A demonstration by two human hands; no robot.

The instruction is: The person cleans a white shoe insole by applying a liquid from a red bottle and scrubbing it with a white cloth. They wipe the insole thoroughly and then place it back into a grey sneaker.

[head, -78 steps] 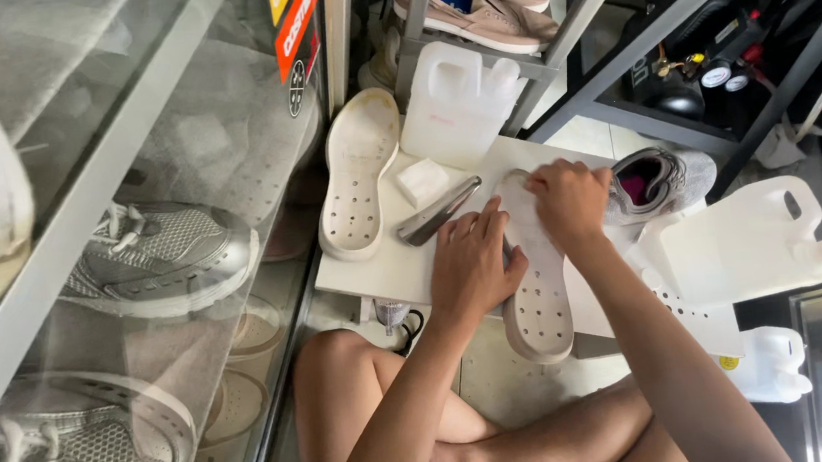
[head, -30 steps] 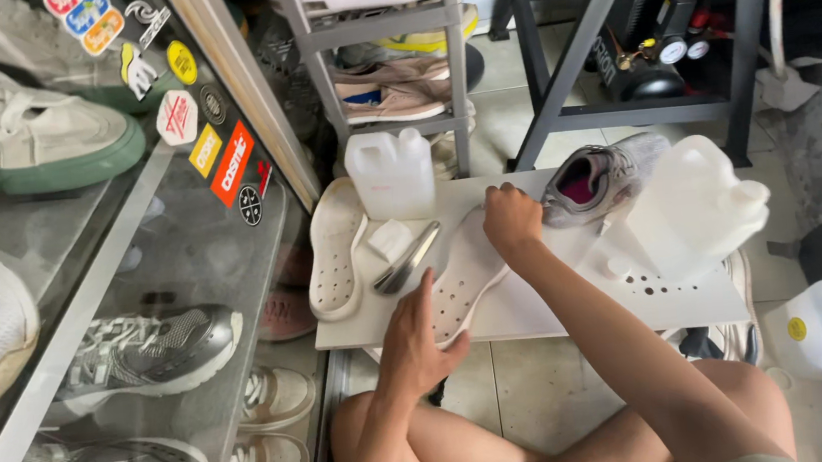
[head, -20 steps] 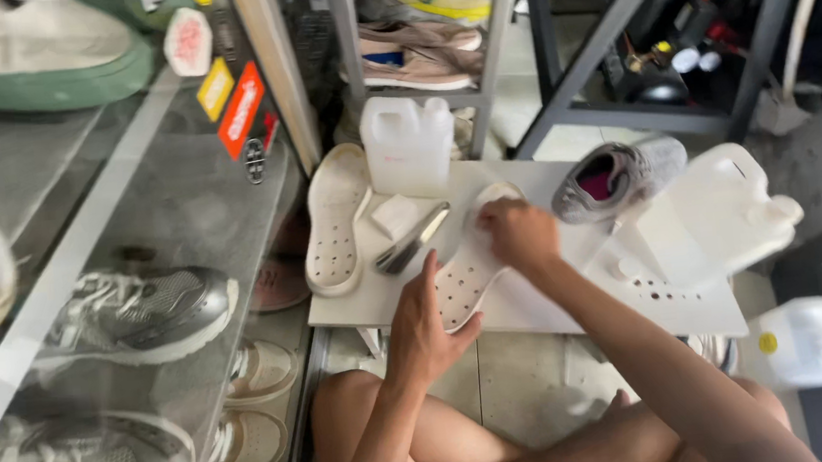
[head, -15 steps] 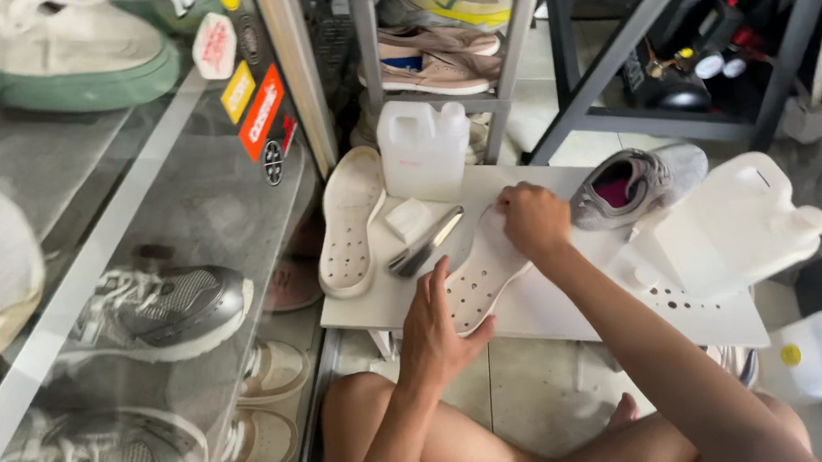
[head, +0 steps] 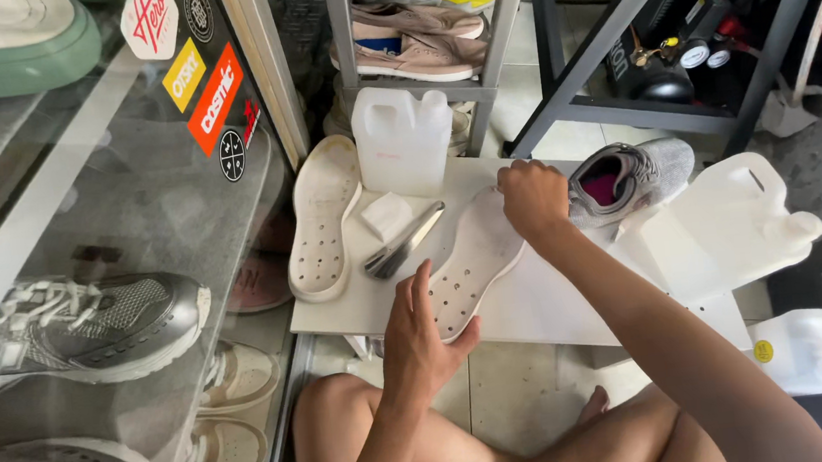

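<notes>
We are holding a white perforated insole [head: 470, 265] flat on the white board [head: 548, 298]: our left hand [head: 421, 335] is lying open on its heel, our right hand [head: 531, 197] is closing on its toe, beside a grey sneaker [head: 632, 175].

Me, cross-legged on the floor, both hands on a white insole.

My left hand [head: 420, 341] lies flat on the near end of the insole [head: 474, 260], which rests on a white board [head: 548, 298] with its dotted underside up. My right hand [head: 532, 197] is curled in a fist at the far end, pressing on the edge. Just left of the insole lie a metal tool [head: 404, 245] and a small white pad [head: 387, 214], then a second insole [head: 323, 219] beside a glass cabinet [head: 111, 240] holding sneakers. A white jug [head: 404, 139] stands behind the tool. A grey shoe [head: 630, 178] with pink lining sits just beside my right hand, and another jug [head: 732, 225] lies beyond it.
</notes>
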